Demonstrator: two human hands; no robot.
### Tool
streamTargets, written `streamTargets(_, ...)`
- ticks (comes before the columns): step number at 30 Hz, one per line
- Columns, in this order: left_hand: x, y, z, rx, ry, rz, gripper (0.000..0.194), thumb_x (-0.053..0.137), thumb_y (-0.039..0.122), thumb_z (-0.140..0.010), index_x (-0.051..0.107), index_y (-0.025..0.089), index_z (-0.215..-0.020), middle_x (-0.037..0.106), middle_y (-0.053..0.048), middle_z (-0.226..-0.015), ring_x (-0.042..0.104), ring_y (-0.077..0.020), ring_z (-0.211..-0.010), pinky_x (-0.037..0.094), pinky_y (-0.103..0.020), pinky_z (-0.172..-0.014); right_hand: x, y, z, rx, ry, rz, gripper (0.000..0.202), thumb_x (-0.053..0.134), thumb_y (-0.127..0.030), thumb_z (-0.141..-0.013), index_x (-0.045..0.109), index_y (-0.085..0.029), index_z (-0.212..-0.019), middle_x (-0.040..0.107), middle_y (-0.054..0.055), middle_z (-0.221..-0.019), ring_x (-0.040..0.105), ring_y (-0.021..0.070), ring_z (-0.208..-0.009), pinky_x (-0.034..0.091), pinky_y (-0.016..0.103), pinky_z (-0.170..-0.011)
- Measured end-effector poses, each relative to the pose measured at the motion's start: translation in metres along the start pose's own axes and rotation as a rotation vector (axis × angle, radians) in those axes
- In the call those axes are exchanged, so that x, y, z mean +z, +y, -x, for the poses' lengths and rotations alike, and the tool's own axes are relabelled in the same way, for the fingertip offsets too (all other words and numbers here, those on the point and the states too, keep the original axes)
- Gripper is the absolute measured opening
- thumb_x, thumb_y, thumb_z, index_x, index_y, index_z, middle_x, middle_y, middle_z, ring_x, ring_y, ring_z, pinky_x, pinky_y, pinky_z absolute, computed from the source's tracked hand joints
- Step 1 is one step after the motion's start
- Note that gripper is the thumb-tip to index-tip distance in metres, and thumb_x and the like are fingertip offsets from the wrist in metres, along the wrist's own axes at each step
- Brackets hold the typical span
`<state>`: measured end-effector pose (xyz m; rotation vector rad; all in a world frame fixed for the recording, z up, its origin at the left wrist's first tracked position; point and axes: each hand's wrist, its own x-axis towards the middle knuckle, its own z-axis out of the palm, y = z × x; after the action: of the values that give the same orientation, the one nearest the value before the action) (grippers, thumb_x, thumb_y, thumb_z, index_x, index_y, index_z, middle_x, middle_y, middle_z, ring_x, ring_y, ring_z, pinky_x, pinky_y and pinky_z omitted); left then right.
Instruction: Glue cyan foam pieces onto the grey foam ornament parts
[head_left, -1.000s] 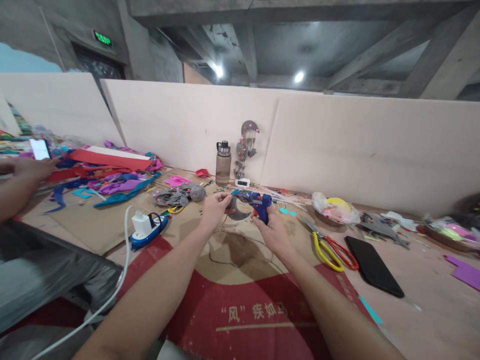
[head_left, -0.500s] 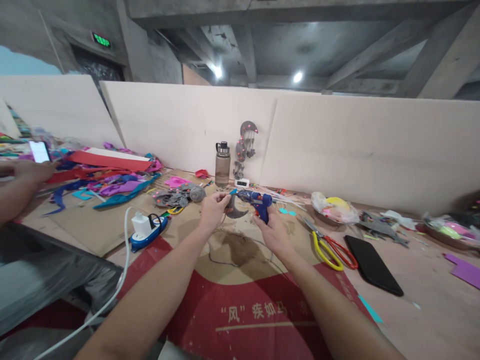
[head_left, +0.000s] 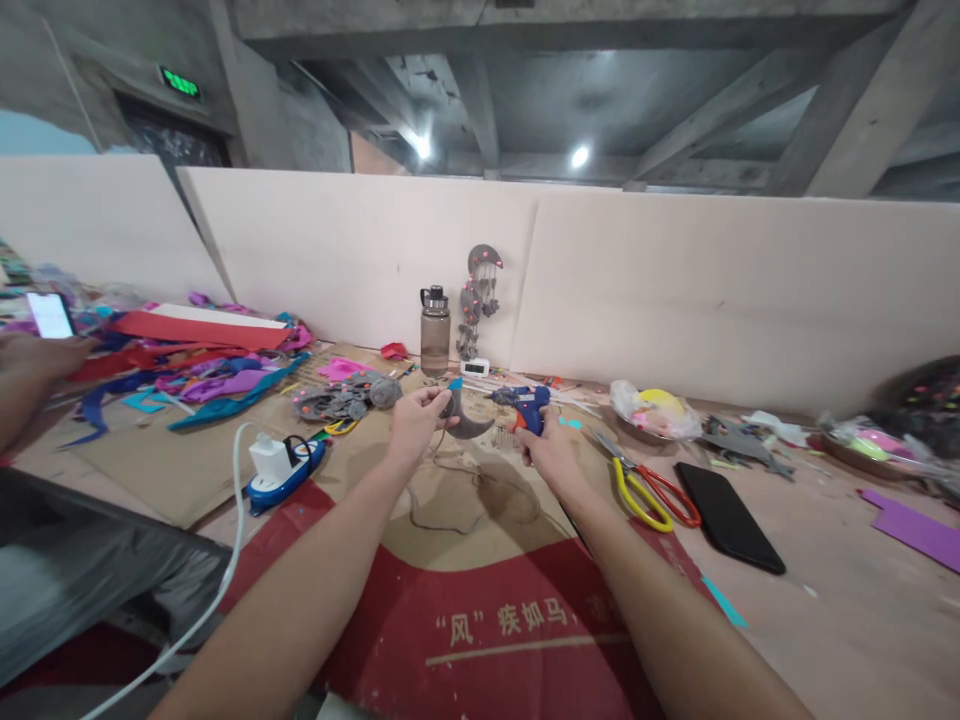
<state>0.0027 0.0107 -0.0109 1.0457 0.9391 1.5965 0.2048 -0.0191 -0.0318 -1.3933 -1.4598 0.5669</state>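
My left hand (head_left: 417, 424) pinches the upper tip of a grey crescent-shaped felt piece (head_left: 471, 428), which hangs above the cardboard. A small blue bit (head_left: 455, 384) shows at its fingertips. In my right hand (head_left: 551, 447) is a blue glue gun (head_left: 531, 404), its nozzle pointing left toward the crescent with a gap between them. Grey yarn (head_left: 442, 526) trails down from the crescent onto the cardboard. A finished-looking grey hanging ornament with pink dots (head_left: 480, 290) is against the white board behind.
Around lie a bottle (head_left: 435, 335), power strip (head_left: 285, 480), scissors (head_left: 645, 490), black phone (head_left: 727, 515), a wrapped bowl (head_left: 652, 412) and grey felt pieces (head_left: 341, 397). At the left, another person's hand (head_left: 37, 360) holds a lit phone (head_left: 51, 316) near coloured felt scraps (head_left: 206, 340).
The glue gun has moved right, away from the crescent, in my right hand. My left hand still holds the crescent. The whole view has shifted slightly.
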Motion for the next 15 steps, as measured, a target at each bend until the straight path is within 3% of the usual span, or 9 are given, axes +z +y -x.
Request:
streamTargets(3,0.003,-0.003,0.003,0.024,-0.034,-0.042,0.029,0.077,0.038,-0.065,0.07,0.013,-0.078,0.066,-0.004,-0.073,0.061,-0.0134,-0.065,0.059,-0.029,-0.061,-0.01,0.01,-0.005,0.126,0.014,0.286,0.021,0.058,-0.031,-0.076,0.056,-0.02,-0.094,0.065,0.008,-0.078,0.063,0.0253,-0.077,0.046,0.036,-0.072)
streamTargets(5,0.005,-0.005,0.005,0.084,-0.043,-0.12,0.025,0.073,0.037,-0.07,0.07,0.014,-0.08,0.067,-0.003,-0.073,0.062,-0.0132,-0.064,0.058,-0.029,-0.062,-0.016,0.009,-0.005,0.134,0.171,0.453,0.021,0.063,-0.033,-0.072,0.055,-0.019,-0.085,0.065,0.018,-0.094,0.061,0.0333,-0.098,0.044,0.043,-0.083)
streamTargets(7,0.006,-0.007,0.008,0.185,-0.054,-0.261,0.022,0.067,0.036,-0.076,0.07,0.015,-0.083,0.068,-0.003,-0.074,0.062,-0.0134,-0.064,0.056,-0.028,-0.063,-0.015,0.002,-0.002,0.105,0.294,0.445,0.024,0.063,-0.034,-0.07,0.051,-0.019,-0.084,0.061,0.021,-0.103,0.056,0.0359,-0.108,0.043,0.046,-0.088)
streamTargets(9,0.005,-0.007,0.011,0.324,-0.049,-0.456,0.021,0.062,0.035,-0.081,0.071,0.017,-0.086,0.07,-0.003,-0.075,0.064,-0.0146,-0.067,0.053,-0.026,-0.066,-0.005,-0.011,0.002,0.019,0.259,0.247,0.022,0.059,-0.035,-0.073,0.047,-0.021,-0.085,0.061,0.015,-0.099,0.058,0.0302,-0.102,0.045,0.043,-0.087)
streamTargets(11,0.004,-0.007,0.013,0.466,-0.026,-0.642,0.017,0.061,0.032,-0.083,0.072,0.019,-0.087,0.072,-0.003,-0.078,0.066,-0.0155,-0.072,0.051,-0.026,-0.07,0.014,-0.026,0.005,-0.055,0.08,-0.065,0.021,0.056,-0.035,-0.074,0.043,-0.023,-0.085,0.061,0.006,-0.088,0.061,0.0222,-0.086,0.048,0.038,-0.082)
streamTargets(15,0.0,-0.007,0.013,0.606,-0.033,-0.744,0.015,0.06,0.027,-0.084,0.072,0.021,-0.09,0.074,-0.003,-0.082,0.067,-0.0156,-0.077,0.049,-0.026,-0.075,0.056,-0.049,0.004,0.026,-0.12,-0.551,0.04,0.065,-0.024,-0.062,0.039,-0.025,-0.092,0.062,-0.001,-0.088,0.062,0.0158,-0.081,0.05,0.033,-0.08)
